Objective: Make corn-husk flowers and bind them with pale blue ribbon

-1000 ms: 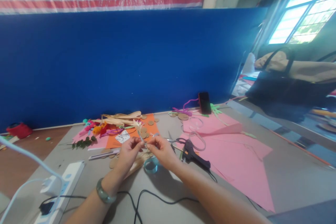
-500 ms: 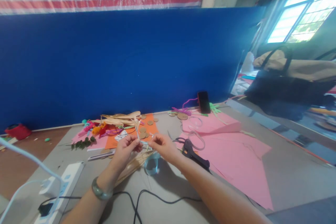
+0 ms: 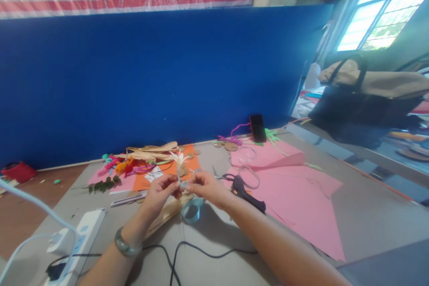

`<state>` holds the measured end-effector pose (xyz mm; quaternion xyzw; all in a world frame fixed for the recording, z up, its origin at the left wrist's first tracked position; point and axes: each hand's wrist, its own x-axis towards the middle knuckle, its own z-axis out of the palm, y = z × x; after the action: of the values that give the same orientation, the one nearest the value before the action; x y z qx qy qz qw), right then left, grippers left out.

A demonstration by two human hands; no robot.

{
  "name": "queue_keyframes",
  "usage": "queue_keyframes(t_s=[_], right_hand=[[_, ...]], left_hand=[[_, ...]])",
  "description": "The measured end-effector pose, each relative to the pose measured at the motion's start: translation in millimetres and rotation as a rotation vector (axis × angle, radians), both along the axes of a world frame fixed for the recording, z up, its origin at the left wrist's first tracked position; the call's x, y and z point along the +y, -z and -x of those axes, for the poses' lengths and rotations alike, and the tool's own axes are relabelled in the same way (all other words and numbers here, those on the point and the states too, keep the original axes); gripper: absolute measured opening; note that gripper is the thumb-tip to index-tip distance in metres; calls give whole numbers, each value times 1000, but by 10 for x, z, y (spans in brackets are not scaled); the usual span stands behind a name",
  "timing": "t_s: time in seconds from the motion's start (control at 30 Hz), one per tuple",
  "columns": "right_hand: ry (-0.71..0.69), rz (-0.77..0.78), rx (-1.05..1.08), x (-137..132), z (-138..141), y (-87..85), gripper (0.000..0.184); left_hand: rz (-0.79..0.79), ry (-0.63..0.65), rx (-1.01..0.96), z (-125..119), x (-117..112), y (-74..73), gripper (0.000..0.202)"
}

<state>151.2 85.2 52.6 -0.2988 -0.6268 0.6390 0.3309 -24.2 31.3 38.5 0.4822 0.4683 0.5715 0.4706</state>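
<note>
Near the front middle of the table, my left hand (image 3: 165, 190) pinches the thin stem of a pale flower-like piece (image 3: 179, 159) with spread, narrow petals. My right hand (image 3: 205, 186) meets it at the stem, its thumb and fingertips closed on a light bluish strip that looks like tape. A clear bluish tape roll (image 3: 191, 212) shows just below the fingers; whether it hangs or rests on the table I cannot tell. Under my hands lies a bundle of dried, straw-coloured strips (image 3: 162, 218), partly hidden by my left hand and wrist.
To the right are a black glue gun (image 3: 248, 194), scissors (image 3: 228, 177) and pink paper (image 3: 301, 196). A phone (image 3: 258, 128) leans by the blue partition (image 3: 161, 76). A power strip (image 3: 83, 237) is at left, with black cable (image 3: 214, 257) across the front.
The flower-like piece has turned so its petals show spread open above my fingers. My right fingertips have come closer to my left at the stem, and the view has shifted slightly.
</note>
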Motion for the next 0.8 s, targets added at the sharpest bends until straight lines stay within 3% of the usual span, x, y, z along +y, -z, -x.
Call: queue_keyframes(t_s=[0.23, 0.57, 0.8], right_hand=[[138, -80, 69, -26, 41, -2, 19], [234, -228, -73, -73, 95, 69, 6], [274, -301, 26, -54, 95, 111, 11]], left_hand=[[-19, -11, 26, -9, 24, 29, 22], [25, -86, 2, -95, 5, 39, 21], [22, -72, 31, -83, 2, 48, 22]])
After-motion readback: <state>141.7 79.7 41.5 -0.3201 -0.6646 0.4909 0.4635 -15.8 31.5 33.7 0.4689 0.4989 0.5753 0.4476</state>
